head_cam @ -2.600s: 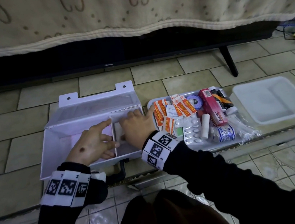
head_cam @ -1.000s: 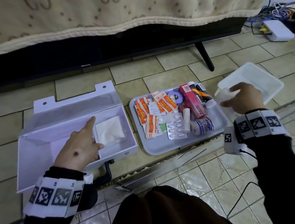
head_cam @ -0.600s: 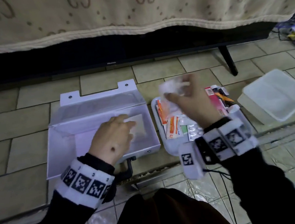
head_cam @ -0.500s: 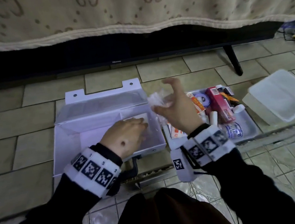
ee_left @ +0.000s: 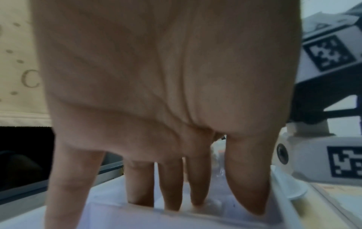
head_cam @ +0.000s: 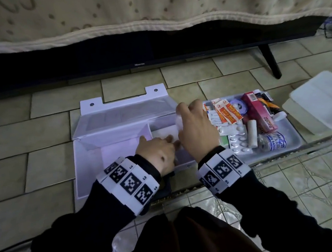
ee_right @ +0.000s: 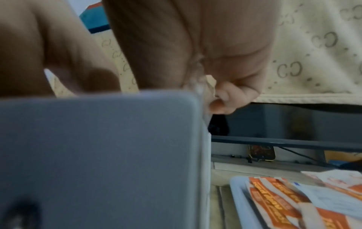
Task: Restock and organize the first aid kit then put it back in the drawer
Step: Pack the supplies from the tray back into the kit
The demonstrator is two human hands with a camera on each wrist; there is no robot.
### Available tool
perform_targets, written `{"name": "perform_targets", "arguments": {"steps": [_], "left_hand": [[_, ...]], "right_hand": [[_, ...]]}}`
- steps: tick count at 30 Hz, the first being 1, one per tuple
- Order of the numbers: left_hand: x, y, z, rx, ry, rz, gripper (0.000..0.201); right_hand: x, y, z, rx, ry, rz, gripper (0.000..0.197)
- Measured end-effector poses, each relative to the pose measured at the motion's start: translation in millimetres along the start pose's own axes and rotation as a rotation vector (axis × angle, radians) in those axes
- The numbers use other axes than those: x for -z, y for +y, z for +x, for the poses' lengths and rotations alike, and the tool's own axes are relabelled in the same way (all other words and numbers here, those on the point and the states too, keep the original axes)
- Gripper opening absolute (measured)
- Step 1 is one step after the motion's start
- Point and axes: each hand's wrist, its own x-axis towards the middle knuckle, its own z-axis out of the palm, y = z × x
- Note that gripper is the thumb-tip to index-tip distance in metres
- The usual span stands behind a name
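White plastic, hinged lid thrown back: the first aid kit [head_cam: 109,151] lay open on the tiled floor [head_cam: 27,143] before us, its divider [head_cam: 149,131] splitting a large left compartment from a smaller right one. We logged our left hand [head_cam: 156,151] reaching into the right compartment, fingers [ee_left: 170,186] extended and set tip-down on a white gauze pad [head_cam: 164,131] lying flat there. Our right hand [head_cam: 198,130] hung over the same compartment at the kit's right wall, its fingers curled and pinching a small clear plastic packet [head_cam: 179,122]; what the packet held we could not tell. Just right of the kit sat a grey tray [head_cam: 292,137] carrying the remaining stock: orange-and-white plaster sachets [head_cam: 227,111], blister packs of tablets [head_cam: 236,138], a rolled bandage [head_cam: 252,133], a red Bacidin box [head_cam: 260,112], a roll of tape [head_cam: 240,106] and a wrapped bandage roll [head_cam: 275,143]. A clear plastic container [head_cam: 323,104] stood apart, right of the tray. Behind everything ran a black Hisense television [head_cam: 151,50] under a beige patterned cloth [head_cam: 146,4].
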Motion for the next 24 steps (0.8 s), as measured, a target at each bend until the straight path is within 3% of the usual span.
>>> {"name": "perform_targets", "arguments": {"steps": [9, 13, 15, 18, 20, 24], "left_hand": [[-3, -6, 1, -0.017, -0.021, -0.059, 0.049], [-5, -14, 6, -0.026, -0.005, -0.185, 0.043], [-6, -16, 6, -0.037, 0.005, -0.178, 0.045], [-5, -20, 0, -0.051, 0.021, -0.044, 0.045], [-6, -26, -5, -0.014, 0.112, -0.102, 0.038], [0, -29, -10, 0.181, 0.558, -0.478, 0.021]], "right_hand": [[-17, 2, 12, -0.069, -0.034, -0.061, 0.041], [-8, 15, 12, -0.096, -0.161, 0.171, 0.059], [-1, 19, 9, -0.1, -0.111, 0.29, 0.062], [5, 22, 4, -0.103, 0.021, 0.309, 0.044], [3, 24, 4, -0.109, -0.006, 0.258, 0.036], [-4, 23, 4, -0.154, -0.025, 0.232, 0.035]]}}
